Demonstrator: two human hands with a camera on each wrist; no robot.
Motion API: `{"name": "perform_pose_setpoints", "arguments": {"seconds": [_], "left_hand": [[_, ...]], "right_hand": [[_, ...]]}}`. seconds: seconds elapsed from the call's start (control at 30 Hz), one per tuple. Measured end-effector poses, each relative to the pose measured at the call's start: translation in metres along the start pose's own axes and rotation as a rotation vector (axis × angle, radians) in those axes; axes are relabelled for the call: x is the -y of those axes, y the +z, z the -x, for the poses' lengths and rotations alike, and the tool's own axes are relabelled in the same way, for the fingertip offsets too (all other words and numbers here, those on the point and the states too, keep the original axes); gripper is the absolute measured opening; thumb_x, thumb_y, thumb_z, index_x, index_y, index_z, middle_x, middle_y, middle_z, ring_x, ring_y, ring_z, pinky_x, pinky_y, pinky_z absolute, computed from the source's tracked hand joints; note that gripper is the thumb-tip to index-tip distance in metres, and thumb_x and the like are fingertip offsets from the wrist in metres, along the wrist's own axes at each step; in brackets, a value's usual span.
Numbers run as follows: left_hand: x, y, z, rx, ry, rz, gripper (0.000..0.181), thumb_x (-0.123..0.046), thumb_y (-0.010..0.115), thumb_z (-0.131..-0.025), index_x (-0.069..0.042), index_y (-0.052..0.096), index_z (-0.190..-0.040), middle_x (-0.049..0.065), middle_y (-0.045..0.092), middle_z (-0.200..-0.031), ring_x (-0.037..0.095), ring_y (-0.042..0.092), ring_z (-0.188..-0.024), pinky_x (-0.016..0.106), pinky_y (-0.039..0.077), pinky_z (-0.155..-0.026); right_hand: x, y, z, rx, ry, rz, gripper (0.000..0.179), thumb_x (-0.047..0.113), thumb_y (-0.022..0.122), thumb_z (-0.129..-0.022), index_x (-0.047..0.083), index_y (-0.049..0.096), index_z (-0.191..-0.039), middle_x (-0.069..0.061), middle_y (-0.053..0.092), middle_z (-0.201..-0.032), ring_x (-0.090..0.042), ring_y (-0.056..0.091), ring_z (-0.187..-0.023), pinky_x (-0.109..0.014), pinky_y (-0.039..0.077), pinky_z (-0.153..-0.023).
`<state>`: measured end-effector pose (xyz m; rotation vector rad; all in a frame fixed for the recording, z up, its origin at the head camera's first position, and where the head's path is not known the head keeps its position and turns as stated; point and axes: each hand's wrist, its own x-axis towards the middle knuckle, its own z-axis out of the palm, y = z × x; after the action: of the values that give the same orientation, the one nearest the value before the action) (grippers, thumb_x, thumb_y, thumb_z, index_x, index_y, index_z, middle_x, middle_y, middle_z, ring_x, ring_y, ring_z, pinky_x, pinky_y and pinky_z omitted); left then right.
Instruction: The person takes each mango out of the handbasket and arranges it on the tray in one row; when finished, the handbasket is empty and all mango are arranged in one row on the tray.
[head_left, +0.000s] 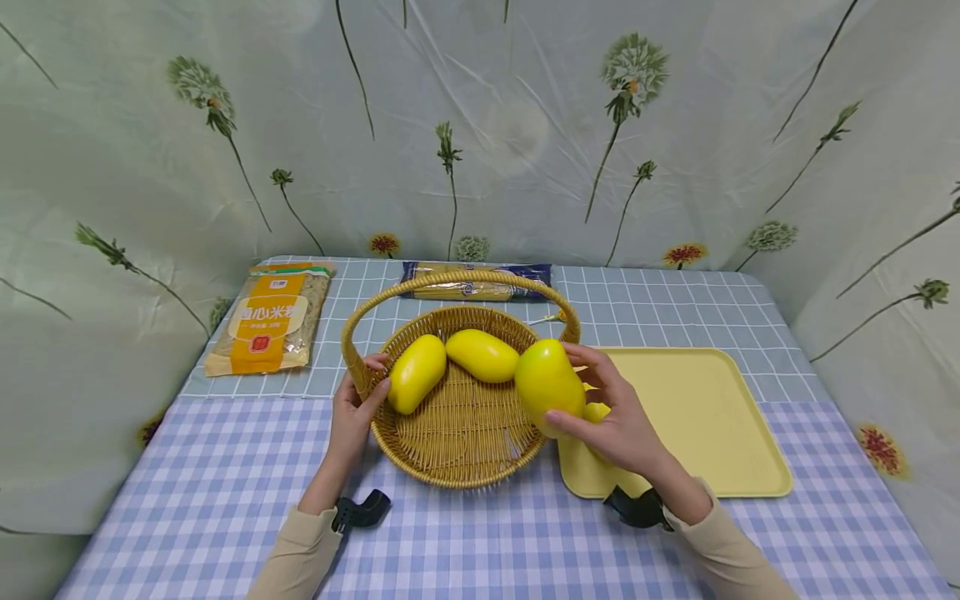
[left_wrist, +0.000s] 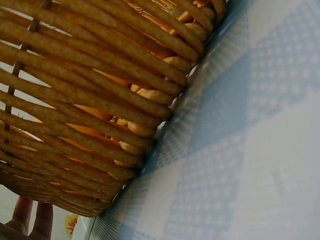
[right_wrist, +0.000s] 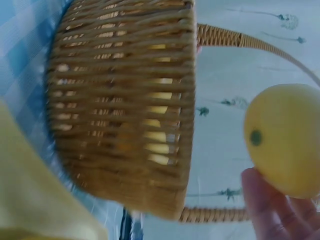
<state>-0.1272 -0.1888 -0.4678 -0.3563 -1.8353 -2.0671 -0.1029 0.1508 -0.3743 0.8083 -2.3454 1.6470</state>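
A round wicker basket (head_left: 465, 467) with an arched handle stands mid-table. Inside it lie two yellow mangoes, one mango (head_left: 417, 375) at the left and another mango (head_left: 482, 356) toward the back. My left hand (head_left: 357, 412) grips the basket's left rim beside the handle's base; in the left wrist view its fingers (left_wrist: 42, 220) show below the weave. Above the basket's right rim, my right hand (head_left: 618, 417) holds a third mango (head_left: 550, 383), also seen raised in the right wrist view. Behind that hand, more yellow fruit (head_left: 596, 412) is partly hidden over the tray.
A yellow tray (head_left: 690, 425) lies to the right of the basket. At the back left is an orange-and-clear food packet (head_left: 268, 321). A long packet of noodles (head_left: 476, 282) rests behind the basket handle. A checked cloth (head_left: 480, 550) covers the front of the table.
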Motion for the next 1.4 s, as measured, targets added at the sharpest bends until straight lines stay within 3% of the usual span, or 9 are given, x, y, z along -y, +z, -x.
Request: {"name": "perform_pose_setpoints", "arguments": {"seconds": [0.1,0.4,0.67,1.1,1.4], "left_hand": [[0.000,0.000,0.001,-0.004,-0.006,-0.004,0.020,0.009,0.053,-0.092,0.014,0.044,-0.109,0.026,0.050,-0.124,0.023,0.046,-0.121,0.027,0.034,-0.103],[-0.002,0.000,0.001,-0.001,-0.027,-0.018,0.020,0.009,0.052,-0.092,0.014,0.043,-0.109,0.024,0.050,-0.125,0.021,0.047,-0.122,0.028,0.033,-0.104],[-0.003,0.001,0.001,0.001,-0.020,0.004,0.020,0.009,0.052,-0.092,0.014,0.043,-0.109,0.025,0.050,-0.125,0.022,0.046,-0.122,0.028,0.033,-0.104],[-0.001,-0.001,0.001,0.008,-0.013,-0.010,0.019,0.009,0.053,-0.092,0.012,0.044,-0.109,0.024,0.051,-0.125,0.020,0.046,-0.122,0.029,0.033,-0.105],[-0.001,0.000,0.001,0.010,-0.011,0.010,0.019,0.010,0.052,-0.092,0.013,0.044,-0.109,0.025,0.050,-0.125,0.022,0.046,-0.123,0.029,0.033,-0.105]], "right_hand": [[-0.015,-0.007,0.007,-0.038,-0.010,-0.025,0.077,-0.008,0.077,-0.071,0.006,0.041,-0.137,-0.007,0.052,-0.121,-0.017,0.057,-0.095,-0.028,0.052,-0.072],[-0.027,-0.025,0.018,-0.146,-0.011,-0.023,0.079,-0.016,0.073,-0.070,0.001,0.037,-0.138,-0.009,0.051,-0.116,-0.014,0.056,-0.092,-0.020,0.051,-0.073],[-0.041,-0.041,0.027,-0.222,0.036,0.017,0.078,-0.018,0.070,-0.072,0.001,0.035,-0.139,-0.004,0.049,-0.116,-0.013,0.056,-0.089,-0.017,0.051,-0.070],[-0.062,-0.062,0.037,-0.386,0.284,0.158,0.069,-0.002,0.071,-0.082,0.011,0.038,-0.141,0.003,0.044,-0.114,-0.013,0.050,-0.084,-0.013,0.045,-0.068],[-0.076,-0.071,0.046,-0.340,0.441,0.286,0.066,0.020,0.070,-0.087,0.011,0.036,-0.142,-0.009,0.046,-0.114,-0.020,0.045,-0.081,-0.019,0.039,-0.061]]}}
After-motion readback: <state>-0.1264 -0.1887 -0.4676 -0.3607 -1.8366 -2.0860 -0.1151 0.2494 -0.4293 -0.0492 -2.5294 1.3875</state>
